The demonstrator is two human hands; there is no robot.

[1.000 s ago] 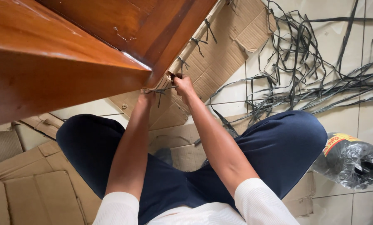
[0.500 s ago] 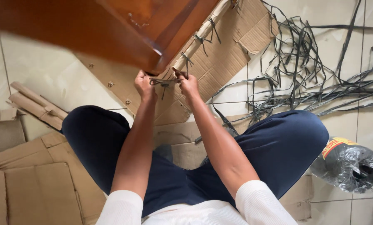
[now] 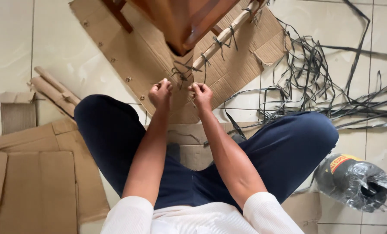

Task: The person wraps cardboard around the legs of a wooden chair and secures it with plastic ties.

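Note:
My left hand (image 3: 160, 92) and my right hand (image 3: 201, 93) are held close together above my knees, both with fingers pinched shut on the ends of a thin dark plastic string (image 3: 180, 74). The string runs up to a knot on the corner of a brown wooden furniture piece (image 3: 189, 17). A strip of cardboard (image 3: 226, 34) lies along the wood's edge, tied on by several more dark string knots. I sit on the floor in dark blue trousers (image 3: 288, 147).
A flat cardboard sheet (image 3: 128, 52) lies under the furniture. A tangle of dark plastic strapping (image 3: 314, 82) spreads across the tiled floor at right. A plastic-wrapped roll of string (image 3: 353, 182) sits by my right knee. More cardboard pieces (image 3: 37, 182) and a rolled one (image 3: 55, 90) lie at left.
Both hands have drawn back from the wood toward my body, pulling the string ends. The view has shifted, so the wooden piece now fills far less of the frame.

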